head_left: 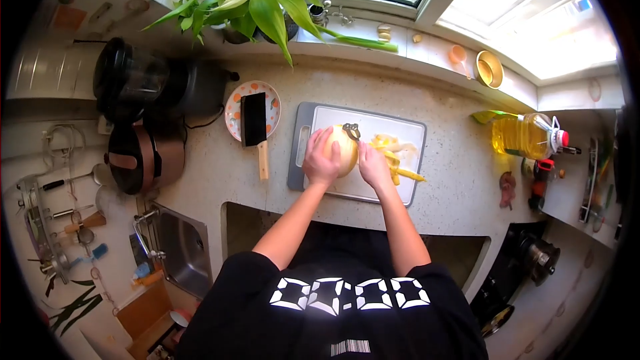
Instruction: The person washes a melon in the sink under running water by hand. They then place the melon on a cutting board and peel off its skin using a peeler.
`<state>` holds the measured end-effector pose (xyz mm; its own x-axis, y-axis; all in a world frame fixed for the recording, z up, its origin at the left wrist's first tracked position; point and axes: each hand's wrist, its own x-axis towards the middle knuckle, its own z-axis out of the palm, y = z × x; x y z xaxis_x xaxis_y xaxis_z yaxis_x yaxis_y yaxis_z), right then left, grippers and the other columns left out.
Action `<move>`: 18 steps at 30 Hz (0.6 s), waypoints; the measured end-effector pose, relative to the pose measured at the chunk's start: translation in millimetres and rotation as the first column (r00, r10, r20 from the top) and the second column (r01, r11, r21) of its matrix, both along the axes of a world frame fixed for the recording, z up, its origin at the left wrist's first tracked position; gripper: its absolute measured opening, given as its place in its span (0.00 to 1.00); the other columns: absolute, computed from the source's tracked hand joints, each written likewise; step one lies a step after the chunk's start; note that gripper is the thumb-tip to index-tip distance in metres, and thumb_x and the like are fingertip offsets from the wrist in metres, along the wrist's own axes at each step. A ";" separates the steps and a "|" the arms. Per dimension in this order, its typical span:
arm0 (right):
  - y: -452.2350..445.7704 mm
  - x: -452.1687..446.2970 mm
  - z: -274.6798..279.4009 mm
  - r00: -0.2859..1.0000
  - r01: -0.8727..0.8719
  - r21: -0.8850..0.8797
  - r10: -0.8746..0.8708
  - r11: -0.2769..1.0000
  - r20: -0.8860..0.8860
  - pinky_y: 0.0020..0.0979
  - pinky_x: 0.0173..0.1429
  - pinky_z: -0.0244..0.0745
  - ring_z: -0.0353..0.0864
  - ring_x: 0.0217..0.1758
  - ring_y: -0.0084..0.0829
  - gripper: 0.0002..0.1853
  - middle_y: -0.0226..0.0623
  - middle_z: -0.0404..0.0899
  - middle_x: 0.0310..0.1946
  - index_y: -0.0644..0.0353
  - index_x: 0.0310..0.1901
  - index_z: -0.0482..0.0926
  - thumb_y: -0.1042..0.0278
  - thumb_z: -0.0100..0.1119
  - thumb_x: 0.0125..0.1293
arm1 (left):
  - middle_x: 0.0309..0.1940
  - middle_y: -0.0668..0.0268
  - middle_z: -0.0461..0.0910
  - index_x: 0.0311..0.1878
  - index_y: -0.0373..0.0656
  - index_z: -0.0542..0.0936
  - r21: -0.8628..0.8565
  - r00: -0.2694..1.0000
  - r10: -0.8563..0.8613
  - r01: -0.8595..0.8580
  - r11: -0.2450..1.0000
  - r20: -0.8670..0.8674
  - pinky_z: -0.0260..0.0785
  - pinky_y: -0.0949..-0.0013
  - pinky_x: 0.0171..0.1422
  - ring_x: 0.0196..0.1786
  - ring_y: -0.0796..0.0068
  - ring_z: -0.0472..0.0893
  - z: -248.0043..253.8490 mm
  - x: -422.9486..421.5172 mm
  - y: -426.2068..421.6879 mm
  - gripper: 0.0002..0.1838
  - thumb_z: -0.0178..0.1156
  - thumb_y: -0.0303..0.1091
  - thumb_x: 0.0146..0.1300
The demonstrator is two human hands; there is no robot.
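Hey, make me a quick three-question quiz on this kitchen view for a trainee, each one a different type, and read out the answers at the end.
1. Where does the blade of the cleaver lie?
A) in the sink
B) on the plate
C) on the windowsill

2. True or false: in the picture, the peelings lie to the left of the vegetable.

3. Which of the person's hands cups the left side of the vegetable?

Key:
1. B.
2. False; they lie to its right.
3. The left hand.
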<state>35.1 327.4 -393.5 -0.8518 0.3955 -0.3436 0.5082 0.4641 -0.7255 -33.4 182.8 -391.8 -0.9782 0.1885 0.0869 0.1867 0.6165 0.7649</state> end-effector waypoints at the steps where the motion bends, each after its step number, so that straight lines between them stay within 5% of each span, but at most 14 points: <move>1: 0.0 0.6 -2.0 1.000 -0.006 0.000 0.006 1.000 -0.001 0.56 0.55 0.75 0.82 0.49 0.62 0.28 0.60 0.84 0.43 0.64 0.47 0.82 0.48 0.35 0.83 | 0.62 0.59 0.81 0.62 0.56 0.85 0.007 1.000 0.006 -0.006 1.000 0.007 0.78 0.57 0.61 0.62 0.54 0.82 0.0 -1.0 -0.4 0.22 0.62 0.46 0.66; 9: 4.1 20.7 13.9 0.998 -0.064 0.102 0.062 0.993 0.023 0.57 0.52 0.75 0.83 0.46 0.62 0.26 0.60 0.84 0.40 0.64 0.45 0.82 0.51 0.39 0.83 | 0.56 0.56 0.84 0.62 0.51 0.84 0.071 0.991 0.051 -0.060 0.996 0.123 0.75 0.59 0.64 0.60 0.54 0.82 -2.9 -23.2 2.8 0.20 0.61 0.43 0.71; 18: -30.5 38.9 15.3 0.993 0.111 0.082 -0.114 0.990 0.037 0.61 0.46 0.74 0.82 0.39 0.66 0.24 0.60 0.83 0.32 0.61 0.42 0.77 0.50 0.38 0.83 | 0.56 0.58 0.85 0.62 0.52 0.84 0.008 0.987 0.131 -0.133 0.991 0.096 0.75 0.59 0.64 0.59 0.53 0.83 0.5 -12.2 8.9 0.20 0.60 0.45 0.72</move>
